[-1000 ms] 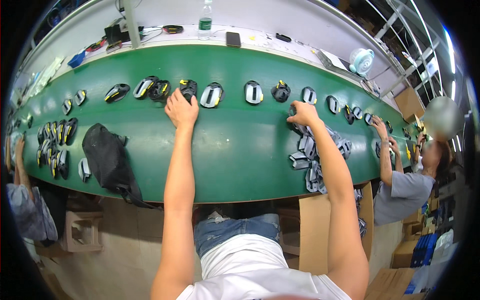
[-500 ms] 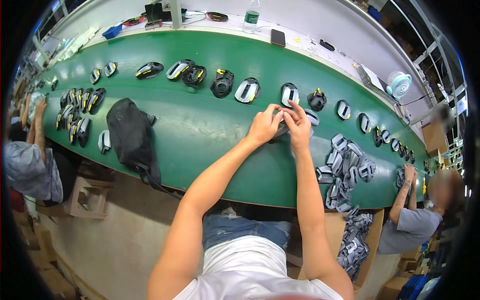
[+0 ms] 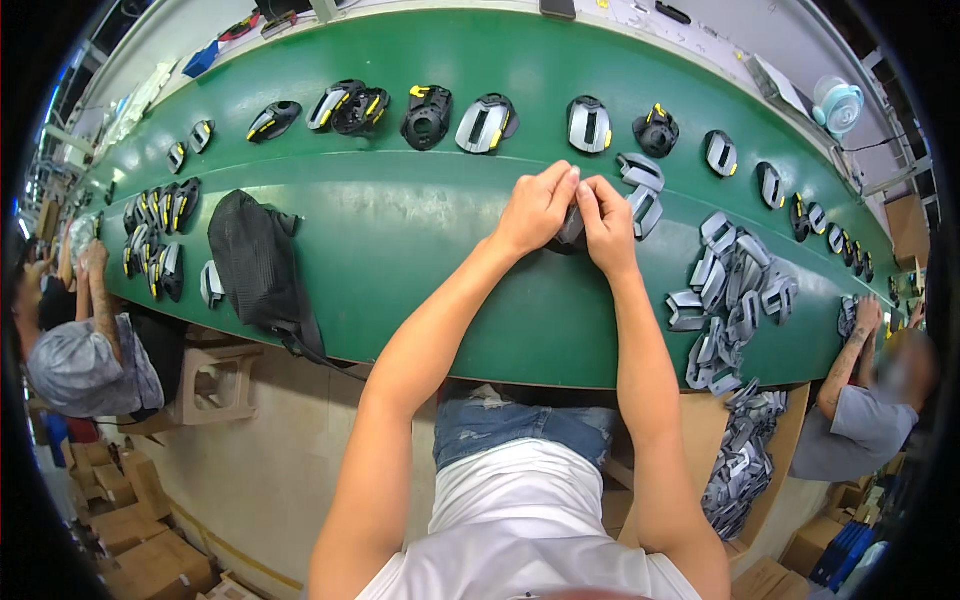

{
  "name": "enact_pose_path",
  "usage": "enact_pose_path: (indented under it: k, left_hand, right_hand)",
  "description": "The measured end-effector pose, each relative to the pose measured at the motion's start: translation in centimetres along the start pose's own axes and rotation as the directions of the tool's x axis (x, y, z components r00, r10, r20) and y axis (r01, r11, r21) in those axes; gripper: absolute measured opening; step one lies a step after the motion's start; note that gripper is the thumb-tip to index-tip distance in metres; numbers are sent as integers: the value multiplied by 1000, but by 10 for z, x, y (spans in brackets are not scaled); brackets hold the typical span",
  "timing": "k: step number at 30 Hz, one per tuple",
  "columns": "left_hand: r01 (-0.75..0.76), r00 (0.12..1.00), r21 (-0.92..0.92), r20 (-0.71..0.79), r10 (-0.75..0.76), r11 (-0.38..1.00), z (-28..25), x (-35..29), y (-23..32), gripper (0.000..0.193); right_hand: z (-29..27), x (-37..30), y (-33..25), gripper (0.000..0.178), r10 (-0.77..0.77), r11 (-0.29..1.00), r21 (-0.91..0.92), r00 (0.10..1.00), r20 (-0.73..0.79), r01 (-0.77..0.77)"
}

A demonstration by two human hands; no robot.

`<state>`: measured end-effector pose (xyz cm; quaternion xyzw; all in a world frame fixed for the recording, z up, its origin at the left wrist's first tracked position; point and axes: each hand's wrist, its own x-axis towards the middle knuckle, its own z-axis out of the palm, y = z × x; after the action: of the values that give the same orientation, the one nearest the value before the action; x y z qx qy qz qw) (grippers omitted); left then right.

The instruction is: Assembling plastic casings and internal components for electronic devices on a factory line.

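Note:
My left hand (image 3: 538, 212) and my right hand (image 3: 608, 230) meet above the green bench, thumbs and fingertips pinched close together. Between and below them shows a dark grey plastic piece (image 3: 571, 230), mostly covered by the fingers. Both hands appear closed on it; its exact shape is hidden. Just right of my right hand lie two grey plastic shells (image 3: 645, 212), each with a long slot. Beyond the hands, a silver-grey shell on a black base (image 3: 590, 126) and a black part with a yellow lever (image 3: 656, 131) rest on the bench.
Loose grey shells (image 3: 740, 275) are heaped at right, above a carton (image 3: 785, 450) full of more. A black bag (image 3: 255, 265) lies at left beside black-and-yellow assemblies (image 3: 160, 205). Several assemblies line the green bench (image 3: 420, 300). Co-workers (image 3: 85, 350) sit at both ends.
The view has tilted down, so the bench's back shelf slips toward the top edge. My right fingers, partly raised before, are now curled in against the dark grey piece.

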<state>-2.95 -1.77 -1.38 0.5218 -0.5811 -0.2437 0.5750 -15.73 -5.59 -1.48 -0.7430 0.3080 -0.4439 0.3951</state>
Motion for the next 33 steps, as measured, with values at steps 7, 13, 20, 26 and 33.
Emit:
enact_pose_path:
  k: [7, 13, 20, 26, 33]
  left_hand:
    - [153, 984, -171, -64, -166, 973, 18, -7, -12, 28]
    - [228, 971, -392, 22, -238, 891, 23, -8, -16, 30]
    - [194, 973, -181, -92, -213, 964, 24, -8, -8, 34]
    - [46, 972, 4, -230, -44, 999, 23, -5, 6, 33]
    - [84, 984, -60, -151, -92, 995, 21, -7, -1, 32]
  right_hand:
    - [8, -7, -11, 18, -22, 987, -159, 986, -166, -5]
    - [6, -10, -11, 16, -67, 985, -168, 980, -186, 36]
    - [10, -13, -1, 20, 23, 997, -72, 982, -189, -37]
    - [21, -14, 10, 23, 209, 960, 226, 960, -183, -166]
    - [16, -14, -7, 26, 55, 996, 78, 973, -226, -38]
